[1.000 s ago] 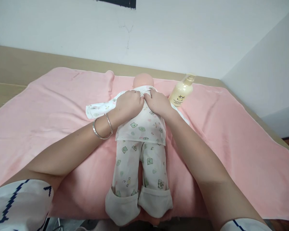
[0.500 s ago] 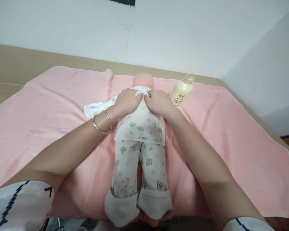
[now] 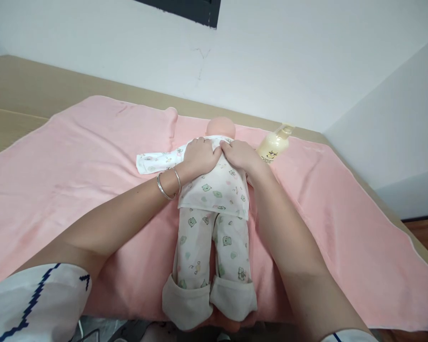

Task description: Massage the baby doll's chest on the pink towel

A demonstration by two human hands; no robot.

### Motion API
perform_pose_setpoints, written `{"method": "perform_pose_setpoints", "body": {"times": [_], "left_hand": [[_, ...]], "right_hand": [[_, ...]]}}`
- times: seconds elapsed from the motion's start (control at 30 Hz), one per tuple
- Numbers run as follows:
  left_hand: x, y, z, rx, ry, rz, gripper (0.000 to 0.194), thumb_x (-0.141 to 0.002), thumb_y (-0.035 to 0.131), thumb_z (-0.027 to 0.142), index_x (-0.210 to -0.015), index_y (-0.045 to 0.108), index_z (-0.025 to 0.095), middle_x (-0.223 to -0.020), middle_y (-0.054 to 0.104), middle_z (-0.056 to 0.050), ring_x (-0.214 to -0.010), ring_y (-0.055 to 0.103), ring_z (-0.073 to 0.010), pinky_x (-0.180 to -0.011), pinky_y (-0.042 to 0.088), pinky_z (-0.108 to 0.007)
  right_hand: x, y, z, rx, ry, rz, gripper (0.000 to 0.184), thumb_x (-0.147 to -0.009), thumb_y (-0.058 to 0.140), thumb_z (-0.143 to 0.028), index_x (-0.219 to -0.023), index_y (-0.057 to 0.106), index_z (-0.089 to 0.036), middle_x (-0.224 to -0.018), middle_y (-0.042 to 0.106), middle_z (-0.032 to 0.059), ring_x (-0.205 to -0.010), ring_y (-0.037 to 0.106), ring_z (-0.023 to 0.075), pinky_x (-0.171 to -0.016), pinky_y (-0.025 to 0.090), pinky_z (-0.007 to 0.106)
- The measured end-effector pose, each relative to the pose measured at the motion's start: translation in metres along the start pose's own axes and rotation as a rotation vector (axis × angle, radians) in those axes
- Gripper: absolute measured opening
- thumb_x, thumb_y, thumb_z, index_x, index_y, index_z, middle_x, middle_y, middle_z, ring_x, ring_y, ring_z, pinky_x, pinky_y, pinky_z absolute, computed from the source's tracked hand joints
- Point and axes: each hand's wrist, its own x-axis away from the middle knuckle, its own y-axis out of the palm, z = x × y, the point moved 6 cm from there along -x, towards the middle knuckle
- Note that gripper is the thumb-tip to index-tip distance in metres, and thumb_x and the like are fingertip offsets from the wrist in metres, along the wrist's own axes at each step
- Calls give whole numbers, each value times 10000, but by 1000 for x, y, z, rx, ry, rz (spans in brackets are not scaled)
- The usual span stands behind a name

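Observation:
A baby doll [image 3: 221, 127] lies stretched out on a pink blanket, its smooth head at the far end; its face does not show. It wears a white printed shirt [image 3: 214, 192] and matching trousers [image 3: 194, 242] with wide turned-up cuffs. On the left side of the upper shirt rests my left hand [image 3: 201, 156], fingers laid flat and thumb pointing inward. My right hand [image 3: 240, 154] lies on the right side of the upper shirt, its thumb close to the left one and its other fingers partly hidden. One shirt sleeve [image 3: 157, 162] extends to the left.
Just right of the doll's shoulder is a pale yellow pump bottle [image 3: 274, 145]. The pink blanket [image 3: 103, 137] covers most of the wooden surface [image 3: 32, 78]. A white wall [image 3: 271, 61] rises behind. Cables [image 3: 89, 332] show below the front edge.
The view has shifted and tilted slightly, so the doll sits a little further right and lower. Cloth that was bunched between the hands near the collar now looks flatter.

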Motion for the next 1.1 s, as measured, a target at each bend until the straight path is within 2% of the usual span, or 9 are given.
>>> {"method": "perform_pose_setpoints", "body": {"times": [0.23, 0.43, 0.57, 0.67, 0.8, 0.87, 0.97, 1.1], "left_hand": [[0, 2, 0, 34, -7, 17, 590, -1079, 331, 357, -1356, 704, -6, -1371, 713, -260, -1339, 655, -390, -1195, 493, -483], [-1, 3, -1, 63, -5, 19, 579, -1074, 362, 363, -1395, 680, 1, -1388, 699, -257, -1353, 642, -388, -1202, 486, -483], [0, 4, -3, 58, 13, 48, 551, -1064, 368, 350, -1360, 694, 18, -1345, 712, -257, -1304, 657, -407, -1171, 501, -519], [2, 3, -1, 37, 61, 76, 512, -1044, 354, 292, -1306, 711, 36, -1305, 730, -246, -1264, 668, -402, -1141, 513, -526], [6, 0, 7, 1, 162, 115, 490, -1011, 310, 194, -1231, 729, 67, -1256, 749, -220, -1224, 677, -375, -1112, 521, -518], [6, -1, 7, -3, 184, 120, 491, -1014, 302, 195, -1218, 733, 81, -1243, 752, -217, -1217, 678, -369, -1107, 523, -517], [2, 0, 0, 19, 142, 90, 477, -1026, 327, 256, -1214, 729, 82, -1263, 741, -234, -1228, 677, -370, -1117, 528, -510], [-7, 3, -13, 79, 60, 15, 487, -1054, 306, 337, -1173, 729, 127, -1226, 742, -217, -1207, 688, -346, -1094, 556, -483]], "right_hand": [[-8, 0, -4, -4, 90, -39, 683, -1116, 250, -499, -1317, 752, -82, -1426, 720, 275, -1326, 692, 407, -1081, 510, 488], [0, 5, -1, -4, 67, -1, 736, -1120, 201, -522, -1270, 781, -93, -1387, 742, 268, -1330, 691, 405, -1092, 508, 479], [2, 7, -3, -22, 57, 1, 765, -1116, 183, -526, -1291, 772, -71, -1407, 728, 280, -1342, 675, 446, -1118, 497, 540], [1, 9, -2, -55, 68, 12, 740, -1108, 221, -529, -1354, 736, -58, -1455, 702, 278, -1375, 652, 466, -1151, 481, 571], [2, 7, 1, -99, 74, 35, 708, -1103, 279, -546, -1432, 666, -52, -1484, 682, 276, -1383, 653, 457, -1150, 494, 548], [5, 6, -1, -69, 64, 30, 717, -1113, 263, -554, -1424, 666, -48, -1475, 685, 281, -1380, 654, 453, -1147, 497, 537], [14, 5, -8, 38, 27, 21, 708, -1134, 223, -514, -1386, 684, -40, -1425, 708, 290, -1360, 658, 449, -1138, 494, 536], [33, 3, -22, 173, -45, 91, 580, -1132, 277, -384, -1346, 674, -19, -1287, 749, 305, -1266, 698, 422, -1076, 520, 499]]}}
